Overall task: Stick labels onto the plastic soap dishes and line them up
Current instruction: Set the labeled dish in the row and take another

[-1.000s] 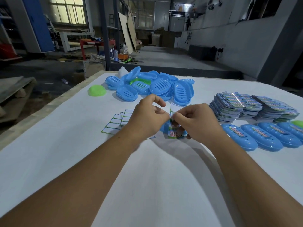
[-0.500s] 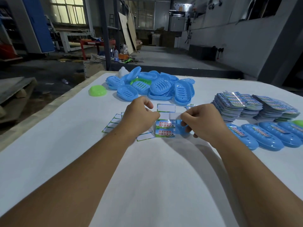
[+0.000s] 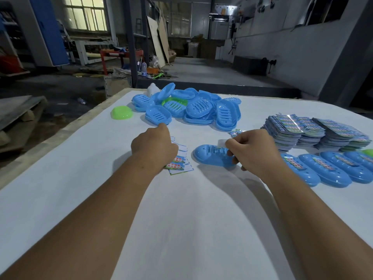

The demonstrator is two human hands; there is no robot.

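A blue soap dish (image 3: 210,156) lies upside down on the white table (image 3: 181,219), just left of my right hand (image 3: 252,152). That hand pinches a peeled label (image 3: 222,142), white back showing, over the dish's right end. My left hand (image 3: 153,146) reaches forward, its index finger almost at the nearest blue dish (image 3: 158,116) of the unlabelled pile (image 3: 201,108). Under its wrist lies a label sheet (image 3: 178,165). A row of labelled blue dishes (image 3: 323,168) runs along the right.
Stacks of label sheets (image 3: 292,130) stand behind the row at the right. A lone green dish (image 3: 121,112) sits left of the pile, and a white bottle (image 3: 152,89) behind it. The table's left edge (image 3: 60,132) drops to the workshop floor.
My left hand let the label sheet drop to the table and moved forward toward the pile. My right hand came away with a peeled label and now holds it over the uncovered dish.
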